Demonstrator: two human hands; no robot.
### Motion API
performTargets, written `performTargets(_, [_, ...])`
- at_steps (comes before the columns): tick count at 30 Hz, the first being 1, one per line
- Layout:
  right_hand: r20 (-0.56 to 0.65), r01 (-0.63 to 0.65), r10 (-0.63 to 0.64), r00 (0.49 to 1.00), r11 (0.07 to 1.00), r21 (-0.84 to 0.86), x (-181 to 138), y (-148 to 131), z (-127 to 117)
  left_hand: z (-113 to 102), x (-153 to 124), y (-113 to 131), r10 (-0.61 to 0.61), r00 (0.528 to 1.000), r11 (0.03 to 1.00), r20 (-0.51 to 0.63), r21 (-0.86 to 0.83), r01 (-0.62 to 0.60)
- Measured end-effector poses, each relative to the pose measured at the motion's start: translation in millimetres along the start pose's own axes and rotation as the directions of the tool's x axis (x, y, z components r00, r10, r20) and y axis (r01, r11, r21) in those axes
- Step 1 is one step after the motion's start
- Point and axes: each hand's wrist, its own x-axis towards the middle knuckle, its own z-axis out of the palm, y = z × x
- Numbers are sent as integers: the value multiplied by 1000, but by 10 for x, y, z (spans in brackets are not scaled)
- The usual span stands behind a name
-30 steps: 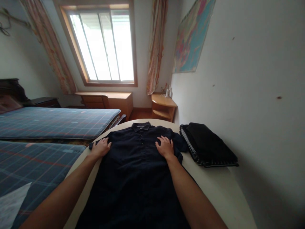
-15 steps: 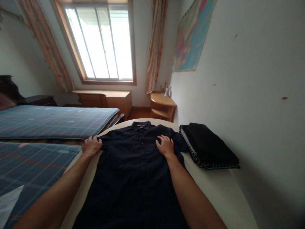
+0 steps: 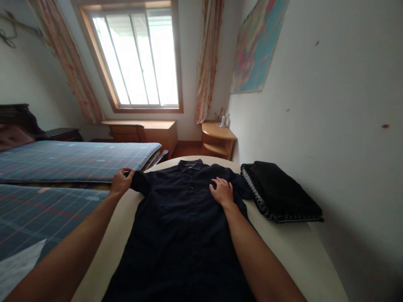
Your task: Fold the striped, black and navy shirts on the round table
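Observation:
A dark navy polo shirt (image 3: 179, 226) lies flat, front up, on a pale round table (image 3: 283, 251), its collar at the far end. My left hand (image 3: 121, 181) pinches the end of the shirt's left sleeve and holds it out past the table's left edge. My right hand (image 3: 223, 191) rests flat with fingers spread on the shirt's right shoulder, near the right sleeve.
A folded black garment with a striped edge (image 3: 278, 192) lies on the table by the right wall. Two beds with blue plaid covers (image 3: 69, 157) stand on the left. A wooden desk (image 3: 141, 131) and corner shelf (image 3: 218, 140) sit under the window.
My left hand has slid off the shirt's left shoulder, closed on the sleeve end and drawn it outward to the left. My right hand has stayed on the right shoulder.

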Motion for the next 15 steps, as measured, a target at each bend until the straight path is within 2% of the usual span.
performTargets(3, [0,0,0,1000,1000,1,7,5,9,-80,33,200,-4,999,973,49,-229,15])
performTargets(5, [-1,0,0,1000,1000,2,13,12,18,-98,5,305,25,982,889,186,-453,63])
performTargets(7, [-1,2,-2,1000,1000,3,18,20,27,-73,-51,346,132,926,800,353,-589,111])
performTargets(9, [-4,3,-3,1000,1000,1,19,24,33,-7,-121,307,247,847,809,471,-581,86])
performTargets(11, [-8,5,-5,1000,1000,-2,19,26,36,75,-197,205,320,794,855,518,-518,-7])
performTargets(13, [-7,6,-6,1000,1000,-3,18,25,36,140,-281,81,374,785,895,494,-413,-166])
performTargets(15, [-4,5,-5,1000,1000,-2,17,23,34,166,-377,-16,476,767,878,430,-284,-386])
